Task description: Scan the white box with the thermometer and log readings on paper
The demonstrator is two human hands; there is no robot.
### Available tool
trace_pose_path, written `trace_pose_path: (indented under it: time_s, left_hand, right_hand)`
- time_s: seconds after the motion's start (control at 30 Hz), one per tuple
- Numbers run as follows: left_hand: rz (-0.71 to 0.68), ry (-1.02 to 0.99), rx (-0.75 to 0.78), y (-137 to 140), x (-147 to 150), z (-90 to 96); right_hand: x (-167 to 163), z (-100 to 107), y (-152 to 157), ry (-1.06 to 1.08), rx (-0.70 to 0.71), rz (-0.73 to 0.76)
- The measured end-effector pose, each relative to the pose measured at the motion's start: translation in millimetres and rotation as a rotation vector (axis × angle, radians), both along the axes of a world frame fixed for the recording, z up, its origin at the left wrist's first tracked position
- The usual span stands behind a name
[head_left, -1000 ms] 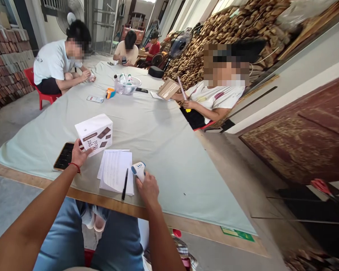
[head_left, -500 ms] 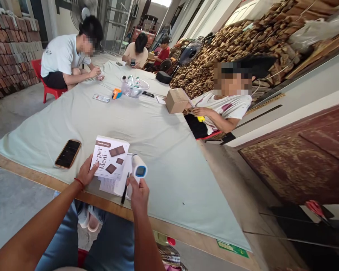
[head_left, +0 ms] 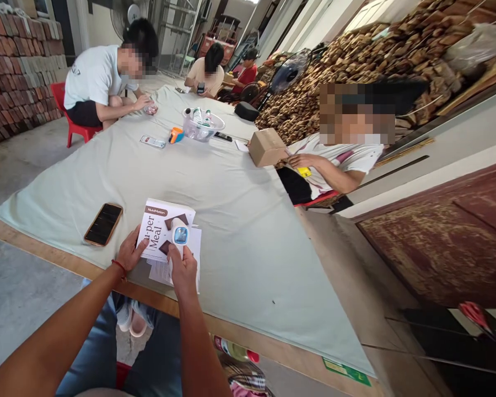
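1. The left hand [head_left: 131, 253] grips the white box [head_left: 158, 229] by its near left side, thumb on the printed face; the right hand [head_left: 183, 270] is closed around the handle of the thermometer [head_left: 181, 235].
2. The white box lies just ahead of and to the right of the left hand. The thermometer rises from the right hand in front of the box's right part; whether the two touch, I cannot tell.
3. Both forearms reach forward over the near edge of the counter [head_left: 240, 231] and converge, so the hands are close together but apart. A red bracelet [head_left: 119, 268] circles the left wrist. The thermometer's screen faces back toward the wearer.
4. Papers [head_left: 195, 253] lie below the box, showing between the hands and beyond the right one. A dark phone [head_left: 103, 224] lies to the left of the left hand.
5. Well beyond the hands, a clear basin [head_left: 200, 133] holds bottles [head_left: 197, 116]. Farther right, ahead of the right hand, a cardboard box [head_left: 267, 148] sits beside a co-worker's hand [head_left: 303, 160]; its contents are hidden.
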State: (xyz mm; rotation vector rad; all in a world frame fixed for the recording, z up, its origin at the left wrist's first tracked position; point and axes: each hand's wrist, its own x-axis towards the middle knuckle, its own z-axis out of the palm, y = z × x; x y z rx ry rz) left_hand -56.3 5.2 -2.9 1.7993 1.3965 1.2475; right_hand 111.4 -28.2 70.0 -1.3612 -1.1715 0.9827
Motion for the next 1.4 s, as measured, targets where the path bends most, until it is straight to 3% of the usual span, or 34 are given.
trace_pose_path:
  time_s: [0.4, 1.07, 1.4]
  left_hand:
    - [0.001, 0.021, 0.010, 0.5, -0.2, 6.4]
    - [0.025, -0.003, -0.005, 0.2, 0.7, 9.5]
    - [0.020, 0.027, -0.020, 8.1, -6.4, 18.5]
  right_hand:
    - [-1.5, -0.1, 1.4, -0.047, 0.054, -0.001]
    - [-2.3, 10.6, -4.9, 0.068, -0.051, 0.044]
    - [42.9, 4.2, -34.3, 0.095, -0.080, -0.093]
